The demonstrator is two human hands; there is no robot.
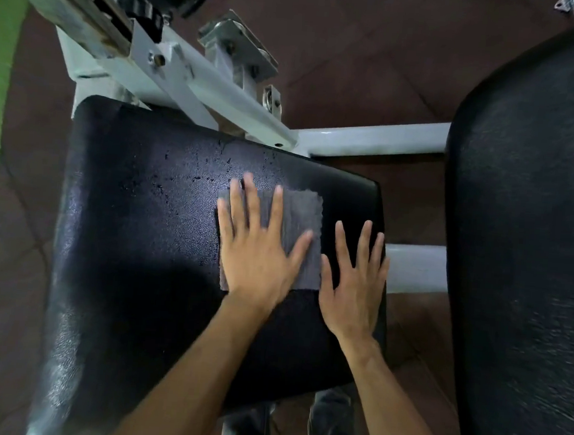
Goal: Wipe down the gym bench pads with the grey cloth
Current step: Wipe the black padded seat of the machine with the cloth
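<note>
Left hand (pixel 259 249) flat, fingers spread, presses cloth (pixel 301 218) on black pad (pixel 134 226); right hand (pixel 356 284) flat beside. Pad apparently wet-spotted. Brown floor (pixel 343 50).

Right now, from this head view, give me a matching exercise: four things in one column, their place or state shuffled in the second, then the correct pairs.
Column one:
1. grey cloth
2. left hand
3. right hand
4. second pad

Column two:
A. flat on bare pad, beside the cloth
B. at the frame's right, untouched by either hand
C. spread flat on the pad under a palm
D. fingers straight, pressing the cloth

Pairs: 1-C, 2-D, 3-A, 4-B
</note>
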